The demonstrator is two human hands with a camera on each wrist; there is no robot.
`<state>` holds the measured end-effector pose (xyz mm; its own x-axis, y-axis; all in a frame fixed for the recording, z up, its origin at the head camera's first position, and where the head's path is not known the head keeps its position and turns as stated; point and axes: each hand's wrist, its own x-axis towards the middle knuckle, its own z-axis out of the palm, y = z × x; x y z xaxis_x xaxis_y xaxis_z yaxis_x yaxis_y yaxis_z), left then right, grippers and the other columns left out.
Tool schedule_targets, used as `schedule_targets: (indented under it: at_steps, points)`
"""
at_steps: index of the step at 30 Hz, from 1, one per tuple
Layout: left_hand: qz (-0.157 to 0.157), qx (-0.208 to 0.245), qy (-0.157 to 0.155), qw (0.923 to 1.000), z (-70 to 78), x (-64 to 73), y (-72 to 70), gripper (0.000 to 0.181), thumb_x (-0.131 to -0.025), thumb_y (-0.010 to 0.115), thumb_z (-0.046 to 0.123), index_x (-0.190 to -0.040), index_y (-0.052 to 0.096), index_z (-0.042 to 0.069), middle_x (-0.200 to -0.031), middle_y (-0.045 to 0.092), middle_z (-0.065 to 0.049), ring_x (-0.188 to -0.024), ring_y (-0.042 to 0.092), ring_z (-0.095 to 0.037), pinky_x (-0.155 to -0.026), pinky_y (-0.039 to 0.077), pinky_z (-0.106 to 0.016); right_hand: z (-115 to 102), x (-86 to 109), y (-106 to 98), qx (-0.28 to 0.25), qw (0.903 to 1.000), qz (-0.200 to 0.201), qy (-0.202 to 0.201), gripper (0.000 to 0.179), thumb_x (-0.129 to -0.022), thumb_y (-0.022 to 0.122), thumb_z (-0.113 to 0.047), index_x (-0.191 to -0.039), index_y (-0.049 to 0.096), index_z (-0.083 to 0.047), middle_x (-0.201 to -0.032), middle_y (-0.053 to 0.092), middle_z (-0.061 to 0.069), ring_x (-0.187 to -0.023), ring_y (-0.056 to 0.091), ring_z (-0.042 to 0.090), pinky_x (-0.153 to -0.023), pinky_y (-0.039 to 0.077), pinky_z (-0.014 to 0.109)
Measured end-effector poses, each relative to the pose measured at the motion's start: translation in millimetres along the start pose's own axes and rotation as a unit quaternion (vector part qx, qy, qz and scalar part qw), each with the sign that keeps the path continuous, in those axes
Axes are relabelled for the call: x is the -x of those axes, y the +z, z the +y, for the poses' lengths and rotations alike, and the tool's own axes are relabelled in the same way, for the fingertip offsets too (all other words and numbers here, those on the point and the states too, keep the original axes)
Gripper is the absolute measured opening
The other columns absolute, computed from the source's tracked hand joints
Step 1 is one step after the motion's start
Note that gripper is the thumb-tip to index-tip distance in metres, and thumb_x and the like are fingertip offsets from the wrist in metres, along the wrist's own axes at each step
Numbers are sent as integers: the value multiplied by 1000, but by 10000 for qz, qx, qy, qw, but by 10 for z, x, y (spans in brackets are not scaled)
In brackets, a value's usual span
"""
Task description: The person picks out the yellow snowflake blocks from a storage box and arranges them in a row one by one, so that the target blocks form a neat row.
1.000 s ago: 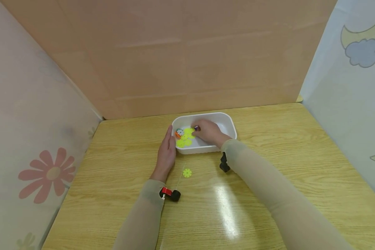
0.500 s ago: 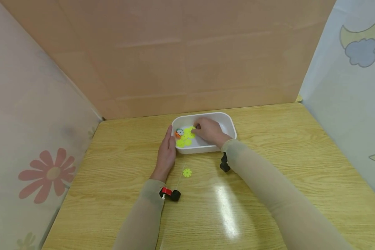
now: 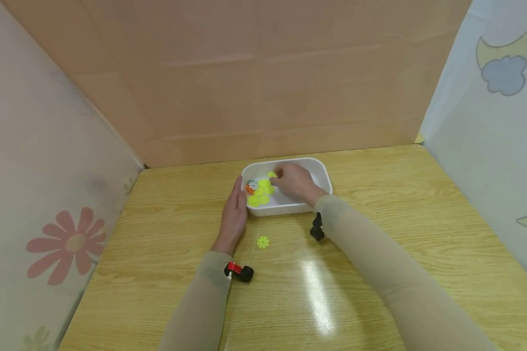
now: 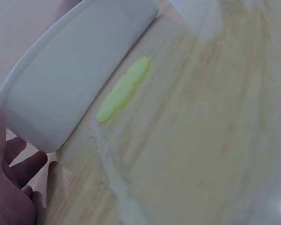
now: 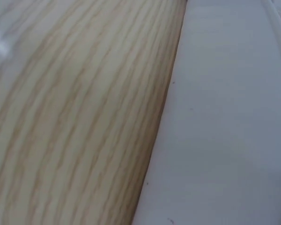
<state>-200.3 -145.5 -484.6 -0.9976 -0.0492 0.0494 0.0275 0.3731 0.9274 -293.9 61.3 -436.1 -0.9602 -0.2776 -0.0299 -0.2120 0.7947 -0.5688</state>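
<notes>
A white plastic bin [image 3: 281, 210] stands on the table. My left hand [image 3: 233, 217] rests against its left wall, fingers straight along the outside; in the left wrist view, fingertips [image 4: 33, 166] touch its lower corner. Inside the bin, my right hand [image 3: 295, 181] has curled fingers and pinches a yellow notched disc [image 3: 272, 174] at the fingertips. Several yellow notched discs [image 3: 260, 193] lie in the bin's left part, beside a grey notched disc [image 3: 253, 185] and an orange piece [image 3: 249, 190]. The right wrist view shows only the bin's outer wall [image 5: 225, 112] and the table, not the hand.
One yellow notched disc [image 3: 262, 242] lies on the wooden table [image 3: 171, 209] in front of the bin. A thin pale strip [image 3: 252, 251] runs beside it. A brown panel [image 3: 263, 97] stands behind the table, with patterned walls left and right.
The right hand has shifted slightly; a yellow disc now shows higher at its fingertips. The dark purple piece seen there a second ago is mostly hidden. The left hand and bin stay put.
</notes>
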Motion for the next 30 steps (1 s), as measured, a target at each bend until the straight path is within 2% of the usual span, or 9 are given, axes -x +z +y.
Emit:
schedule_targets:
  at_steps: [6, 13, 22, 30]
  points:
    - [-2, -47, -13, 10000, 16, 2, -1, 61, -121, 28, 44, -179, 21, 27, -181, 24, 7, -167, 21, -19, -136, 19, -47, -6, 11, -26, -127, 9998, 27, -115, 29, -105, 73, -31, -124, 76, -9, -110, 72, 5, -98, 63, 23, -86, 52, 40]
    - [-6, -29, -49, 10000, 11, -12, 2, 61, -121, 28, 44, -179, 21, 27, -182, 24, 7, -167, 22, -18, -136, 20, -47, -31, 64, -83, -205, 9984, 244, -461, 32, -101, 76, -32, -123, 80, -9, -108, 76, 4, -98, 67, 22, -87, 53, 41]
    - [-29, -52, -66, 10000, -1, -11, -5, 62, -121, 27, 46, -179, 20, 27, -182, 23, 8, -167, 21, -19, -136, 19, -48, -52, 231, -163, -229, 9944, 510, -898, 34, -101, 81, -32, -125, 80, -8, -104, 75, 3, -92, 66, 21, -80, 52, 39]
    - [-24, 33, 21, 10000, -31, -10, -13, 61, -121, 28, 46, -179, 21, 30, -181, 25, 9, -167, 22, -18, -136, 20, -49, -64, 420, -232, -285, 9880, 769, -1309, 27, -100, 84, -31, -117, 80, -10, -100, 74, 1, -86, 64, 19, -75, 51, 37]
